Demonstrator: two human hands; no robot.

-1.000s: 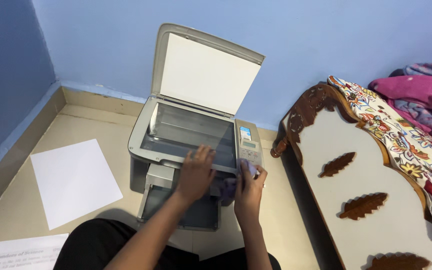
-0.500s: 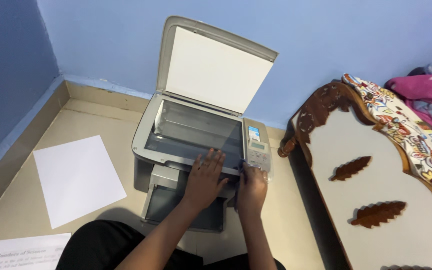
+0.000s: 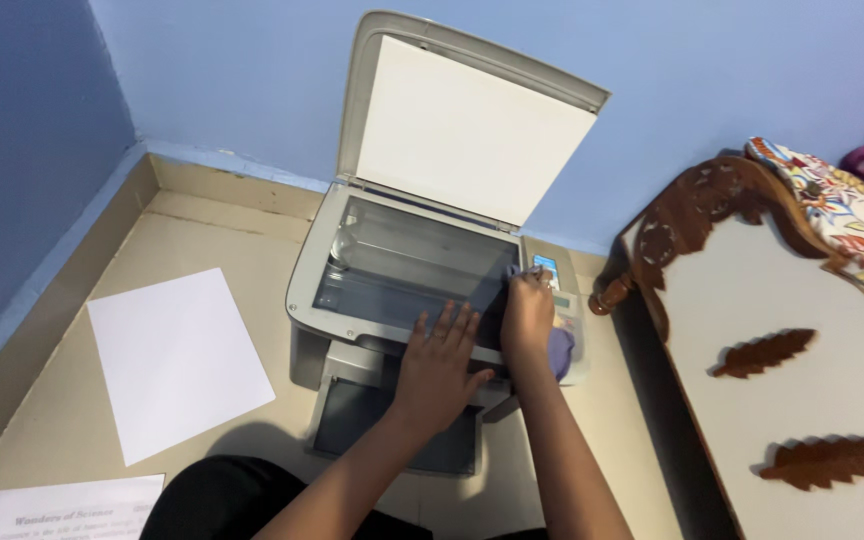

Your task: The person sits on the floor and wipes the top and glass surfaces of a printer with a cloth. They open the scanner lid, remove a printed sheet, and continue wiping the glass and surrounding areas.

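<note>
Grey flatbed scanner-printer [image 3: 422, 270], lid up: left hand [image 3: 437, 370] flat, open on front edge; right hand [image 3: 529, 315] clutching soft purple cloth [image 3: 559, 352] at glass corner.

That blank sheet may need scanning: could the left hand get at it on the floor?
Probably yes: the left hand rests on the scanner's front edge, and only bare floor separates it from the blank sheet.

bedroom: carved bed frame [image 3: 752, 300], bedspread [image 3: 842, 215]
</note>
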